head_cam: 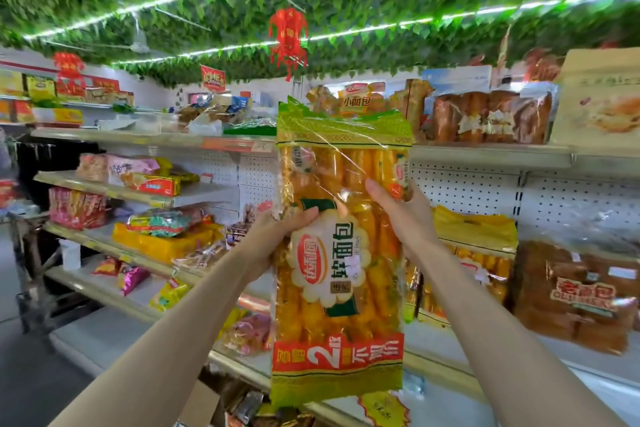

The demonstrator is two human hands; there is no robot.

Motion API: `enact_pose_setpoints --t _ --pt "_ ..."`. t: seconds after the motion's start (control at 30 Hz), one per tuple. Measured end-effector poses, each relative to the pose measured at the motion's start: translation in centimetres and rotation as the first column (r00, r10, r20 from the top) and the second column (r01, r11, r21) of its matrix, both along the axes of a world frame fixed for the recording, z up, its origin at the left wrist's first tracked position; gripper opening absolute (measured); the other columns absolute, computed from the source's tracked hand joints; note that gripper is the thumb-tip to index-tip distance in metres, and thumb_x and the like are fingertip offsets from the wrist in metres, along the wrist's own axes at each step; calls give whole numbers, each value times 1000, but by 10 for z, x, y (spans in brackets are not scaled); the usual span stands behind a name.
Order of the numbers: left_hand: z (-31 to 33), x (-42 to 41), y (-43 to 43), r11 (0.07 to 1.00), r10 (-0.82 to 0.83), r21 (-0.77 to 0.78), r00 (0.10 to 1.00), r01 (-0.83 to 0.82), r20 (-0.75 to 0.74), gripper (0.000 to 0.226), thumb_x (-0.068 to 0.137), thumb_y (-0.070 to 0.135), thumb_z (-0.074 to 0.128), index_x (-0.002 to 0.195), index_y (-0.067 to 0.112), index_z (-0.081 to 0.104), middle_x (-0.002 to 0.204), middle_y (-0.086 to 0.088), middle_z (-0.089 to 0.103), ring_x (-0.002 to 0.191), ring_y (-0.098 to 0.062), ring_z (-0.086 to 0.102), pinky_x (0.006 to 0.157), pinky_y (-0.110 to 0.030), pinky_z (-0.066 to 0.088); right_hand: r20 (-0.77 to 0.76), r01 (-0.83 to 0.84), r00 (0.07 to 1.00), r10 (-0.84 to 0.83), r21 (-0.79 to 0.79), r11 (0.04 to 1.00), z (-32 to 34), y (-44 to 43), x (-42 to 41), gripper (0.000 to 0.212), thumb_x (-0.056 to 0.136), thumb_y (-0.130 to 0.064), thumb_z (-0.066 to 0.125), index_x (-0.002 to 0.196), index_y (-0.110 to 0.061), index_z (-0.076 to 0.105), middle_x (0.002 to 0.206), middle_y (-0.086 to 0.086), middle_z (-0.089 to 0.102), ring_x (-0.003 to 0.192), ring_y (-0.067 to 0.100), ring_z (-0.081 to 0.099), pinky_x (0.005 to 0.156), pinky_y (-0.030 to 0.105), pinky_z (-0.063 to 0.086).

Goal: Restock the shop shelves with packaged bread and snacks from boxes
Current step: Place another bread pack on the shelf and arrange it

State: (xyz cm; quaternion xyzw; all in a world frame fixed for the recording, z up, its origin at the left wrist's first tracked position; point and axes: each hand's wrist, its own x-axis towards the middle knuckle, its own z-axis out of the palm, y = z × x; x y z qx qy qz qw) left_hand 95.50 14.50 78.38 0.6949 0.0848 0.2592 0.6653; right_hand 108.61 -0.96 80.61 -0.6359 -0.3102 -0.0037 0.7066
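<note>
Yellow bread pack (346,270) standing tall in mid-air before the shelves (485,153), resting on none of them; I've got the left hand (274,238) curled round its left edge, thumb over the label, and the right hand (408,218) pinching the right edge, thumb on the front

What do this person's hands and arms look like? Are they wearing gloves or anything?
No gloves: the left hand and right hand are bare. No ring, watch or bracelet shows. The left forearm and right forearm look smooth and plain down to the wrist; whether that is a close-fitting sleeve or bare arm cannot be told.
</note>
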Motion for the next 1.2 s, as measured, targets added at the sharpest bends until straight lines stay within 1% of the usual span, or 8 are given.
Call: enact_pose_setpoints --t 0.07,0.23,0.3,0.5,0.73,0.93,1.07,1.2 --pt "1 16 13 998 -41 -47 999 42 14 33 80 25 69 108 7 66 94 -13 75 79 -26 73 60 -31 58 -17 28 999 -29 -17 999 -2 15 14 119 44 -77 73 144 -26 37 138 0 53 122 23 53 104 51 43" --pt "1 52 38 994 -22 -105 997 30 78 23 83 18 70 103 8 65 84 -9 76 74 -25 74 59 -32 58 -17 99 995 -100 -25 995 -2 41 43 86 61 -65 71 130 -28 37 128 1 55 111 19 57 101 43 45" --pt "-2 64 50 995 -33 -90 994 43 103 31 82 21 71 110 9 65 92 -11 75 85 -31 73 69 -38 59 62 193 980 -191 -18 981 -6 53 50 81 76 -55 68 141 -25 31 136 1 47 116 14 50 102 35 40" --pt "-4 86 82 994 -79 -67 983 91 165 35 80 22 74 113 15 65 97 -10 75 87 -29 73 77 -43 58 256 365 906 -337 -72 928 -25 82 30 65 88 -61 51 146 -38 32 153 -8 20 142 16 20 116 47 23" --pt "2 91 121 955 -294 47 955 293 22 84 58 46 89 130 17 56 113 -5 71 104 -28 68 97 -51 49 75 271 963 -261 -197 942 -16 114 -1 74 84 -67 45 149 -48 14 162 -9 -10 149 20 1 117 52 12" --pt "-2 86 130 841 -541 -16 840 541 -42 47 69 29 72 114 18 63 98 -3 76 88 -17 73 65 -28 56 23 232 972 -234 -247 941 -11 129 -3 111 54 -93 46 149 -51 8 163 -8 -2 149 24 11 116 60 17" --pt "-3 89 132 788 -614 -54 789 613 -5 50 72 20 70 120 12 59 107 -8 73 99 -23 70 83 -37 54 14 239 969 -246 -288 927 -6 131 -2 115 52 -92 46 151 -48 9 163 -7 -1 148 25 11 116 59 16" --pt "-4 95 131 763 -645 -25 763 646 33 46 73 19 69 118 17 59 103 -3 74 92 -17 71 79 -33 57 3 244 967 -256 -321 915 -4 125 -2 116 54 -86 54 152 -43 10 159 -8 6 146 26 18 116 57 20"
